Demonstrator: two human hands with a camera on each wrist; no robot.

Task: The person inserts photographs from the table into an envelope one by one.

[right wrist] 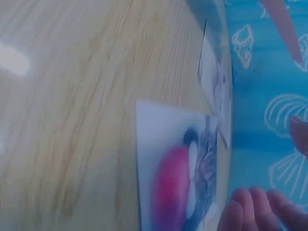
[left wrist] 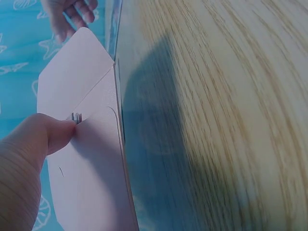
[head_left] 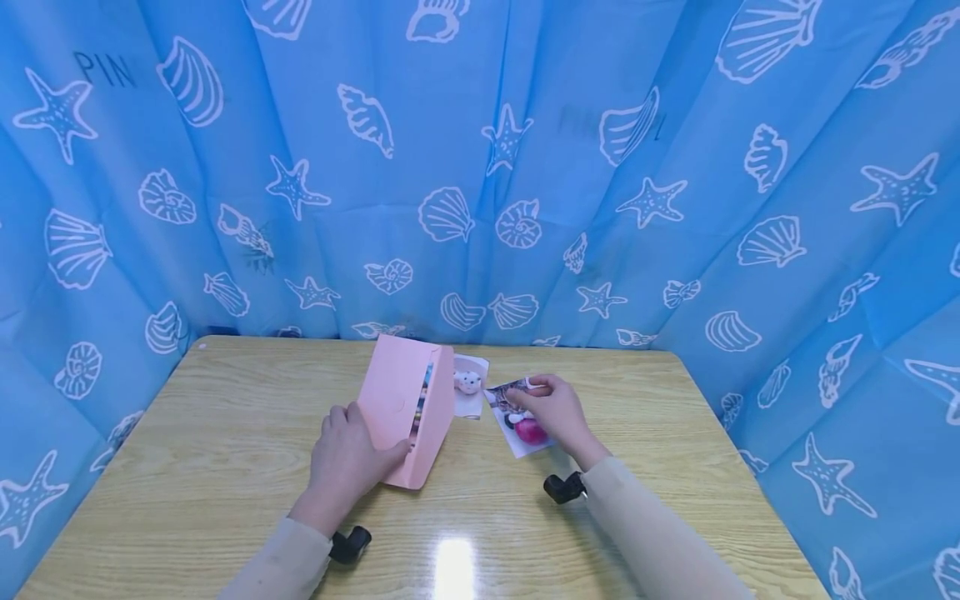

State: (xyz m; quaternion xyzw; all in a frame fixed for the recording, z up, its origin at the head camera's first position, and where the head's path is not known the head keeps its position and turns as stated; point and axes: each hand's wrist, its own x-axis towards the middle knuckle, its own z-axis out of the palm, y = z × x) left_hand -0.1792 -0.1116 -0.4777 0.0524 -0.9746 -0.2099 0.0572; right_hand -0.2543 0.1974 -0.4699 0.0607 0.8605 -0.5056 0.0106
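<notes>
My left hand (head_left: 348, 454) grips a pink envelope (head_left: 393, 383), its fingers over the far face and its thumb at the opening. The flap stands folded out on the right side. Thin dark and coloured edges of a stack (head_left: 417, 408) show inside the opening. Above a loose photo (head_left: 531, 432) with a bright pink round shape on it, my right hand (head_left: 557, 412) hovers with fingers loosely bent. In the right wrist view, its thumb and fingers are apart with nothing between them. A second photo (head_left: 469, 404), showing a white spotted animal, lies partly behind the envelope flap.
The wooden table (head_left: 247, 442) carries the envelope and photos. A blue curtain (head_left: 450, 167) with white shells and starfish hangs behind the table and along both sides.
</notes>
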